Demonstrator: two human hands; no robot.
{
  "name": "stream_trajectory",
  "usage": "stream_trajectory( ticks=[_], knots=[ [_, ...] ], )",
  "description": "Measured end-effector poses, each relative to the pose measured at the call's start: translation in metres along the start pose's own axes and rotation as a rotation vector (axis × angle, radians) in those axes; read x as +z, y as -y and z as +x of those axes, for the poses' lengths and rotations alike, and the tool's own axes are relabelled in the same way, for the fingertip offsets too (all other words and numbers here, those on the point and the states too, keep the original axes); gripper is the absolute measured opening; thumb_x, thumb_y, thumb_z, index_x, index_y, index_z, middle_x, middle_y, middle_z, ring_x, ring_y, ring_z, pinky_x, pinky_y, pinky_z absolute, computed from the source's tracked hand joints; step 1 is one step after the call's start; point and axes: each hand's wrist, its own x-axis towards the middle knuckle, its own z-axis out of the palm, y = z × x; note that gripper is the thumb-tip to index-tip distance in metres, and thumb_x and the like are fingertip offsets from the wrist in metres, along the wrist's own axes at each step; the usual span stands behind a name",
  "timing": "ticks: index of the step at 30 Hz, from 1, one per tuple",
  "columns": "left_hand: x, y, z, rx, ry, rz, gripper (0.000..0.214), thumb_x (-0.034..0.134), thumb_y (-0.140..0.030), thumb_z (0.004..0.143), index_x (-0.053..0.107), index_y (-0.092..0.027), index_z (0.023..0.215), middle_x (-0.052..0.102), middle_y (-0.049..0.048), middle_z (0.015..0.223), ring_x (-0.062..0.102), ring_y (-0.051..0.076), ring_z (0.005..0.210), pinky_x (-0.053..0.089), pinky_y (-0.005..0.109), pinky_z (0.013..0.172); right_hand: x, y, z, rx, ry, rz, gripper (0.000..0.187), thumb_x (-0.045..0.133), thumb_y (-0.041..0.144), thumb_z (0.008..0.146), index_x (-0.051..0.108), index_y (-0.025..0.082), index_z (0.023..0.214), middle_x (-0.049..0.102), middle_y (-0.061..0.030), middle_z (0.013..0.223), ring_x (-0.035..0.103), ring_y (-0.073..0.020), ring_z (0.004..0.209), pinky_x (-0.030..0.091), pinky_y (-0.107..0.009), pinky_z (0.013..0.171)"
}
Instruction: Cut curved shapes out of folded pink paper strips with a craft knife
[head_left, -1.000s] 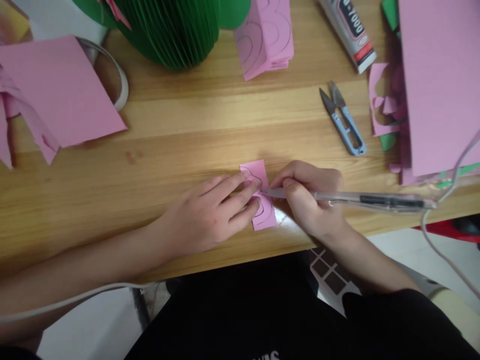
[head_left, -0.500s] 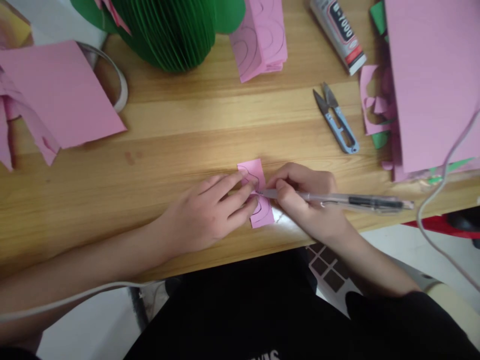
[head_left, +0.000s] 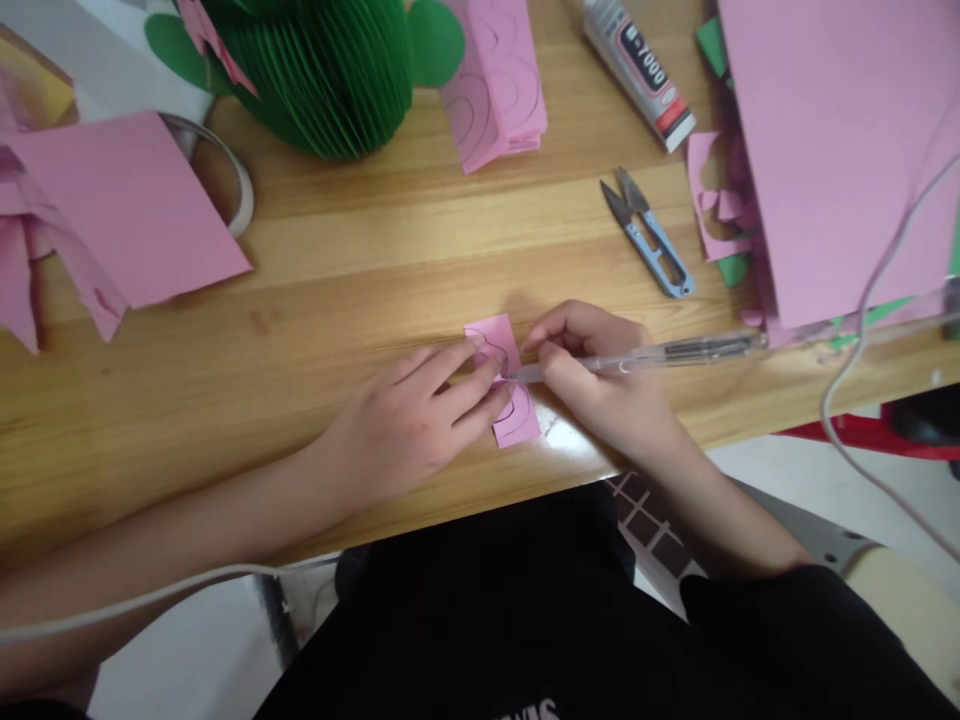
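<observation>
A small pink paper strip [head_left: 517, 420] with curved pen lines lies near the front edge of the wooden table [head_left: 360, 290]. My left hand [head_left: 409, 425] rests flat on the strip, fingers stretched out and pressing it down. My right hand [head_left: 600, 380] is closed on a clear pen [head_left: 675, 352], whose tip touches the strip beside my left fingertips.
Blue thread snips [head_left: 649, 240] lie behind my right hand. A glue tube [head_left: 637, 70], a stack of marked pink strips [head_left: 495, 85] and a green honeycomb paper shape [head_left: 330, 70] stand at the back. Pink sheets lie at left [head_left: 127, 210] and right [head_left: 832, 150]. A grey cable [head_left: 862, 330] hangs right.
The view has shifted so everything sits slightly further left. The pen tip has moved a little along the drawn curve; my left hand still presses on the strip.
</observation>
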Motion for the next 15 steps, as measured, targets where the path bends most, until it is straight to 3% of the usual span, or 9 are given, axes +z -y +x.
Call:
stream_trajectory(
  ticks=[15],
  knots=[
    [-0.0033,-0.0012,0.0021,0.01,0.001,0.029,0.037,0.037,-0.007,0.096,0.066,-0.014,0.117,0.072,0.008,0.119,0.065,0.027,0.109,0.053,0.037,0.084,-0.0008,-0.0029,-0.0081,0.003,-0.027,-0.055,0.02,0.046,0.012,0.073,0.061,0.017,0.062,0.056,0.0039,0.053,0.048,-0.0082,0.05,0.037,-0.022,0.05]
  ],
)
